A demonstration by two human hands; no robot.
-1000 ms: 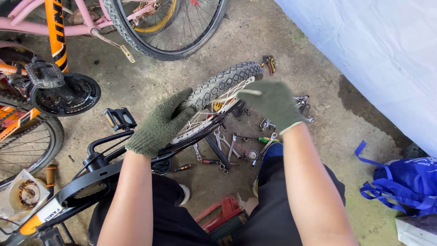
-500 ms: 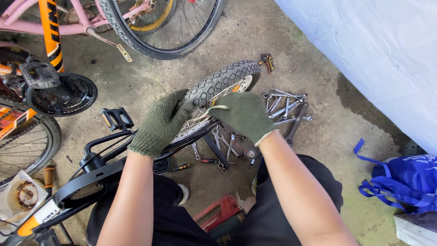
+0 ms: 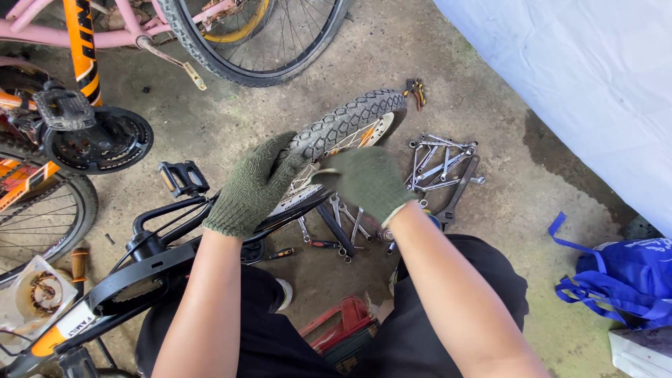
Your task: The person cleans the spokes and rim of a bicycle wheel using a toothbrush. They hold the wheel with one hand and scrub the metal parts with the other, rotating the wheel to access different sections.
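Note:
A small bicycle wheel with a knobbly black tyre [image 3: 353, 115] and pale rim tilts in front of me, attached to a black bike frame [image 3: 150, 227]. My left hand [image 3: 252, 185], in a green knit glove, grips the tyre's near edge. Gloved the same way, my right hand [image 3: 364, 182] rests on the rim and spokes just right of the left hand, fingers curled on the wheel. The part of the wheel under both hands is hidden.
Several wrenches [image 3: 441, 164] lie on the concrete right of the wheel, more [image 3: 336, 234] under it. Pliers [image 3: 415, 89] lie beyond the tyre. A pink and orange bike [image 3: 84, 42] stands far left, a blue bag [image 3: 623, 276] lies right, and a white sheet [image 3: 581, 77] covers the upper right.
My right hand has slid left and nearer along the wheel, from the tyre's far right part to the rim beside my left hand. The left hand kept its grip.

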